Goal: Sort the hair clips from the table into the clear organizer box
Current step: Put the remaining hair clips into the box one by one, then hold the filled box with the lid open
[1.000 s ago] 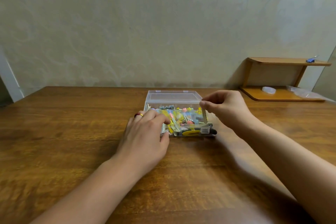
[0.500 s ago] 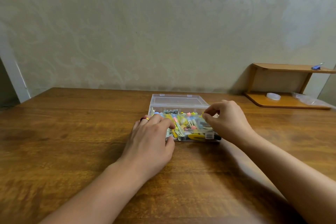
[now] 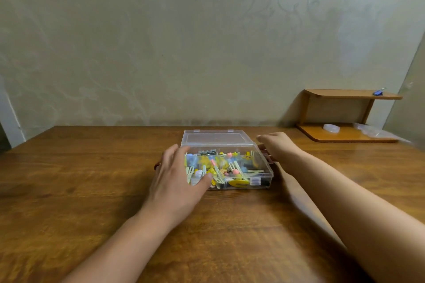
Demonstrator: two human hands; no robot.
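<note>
The clear organizer box sits mid-table, filled with several coloured hair clips: yellow, pale green, pink and blue. Its transparent lid shows tilted at the back. My left hand rests against the box's left side, fingers fairly straight and thumb lying over the front left corner. On the other side, my right hand touches the right wall with fingers stretched toward the box. Something small and pinkish by those fingertips is too blurred to name. No loose clips show on the table.
A low wooden shelf stands at the back right against the wall, with a blue binder clip on top, and a clear round piece and a plastic bag beneath. The wooden table spreads out on both sides.
My right hand left its pinching pose over the box's right end and moved down to the right wall. My left hand's fingers straightened along the left side. The camera tilted.
</note>
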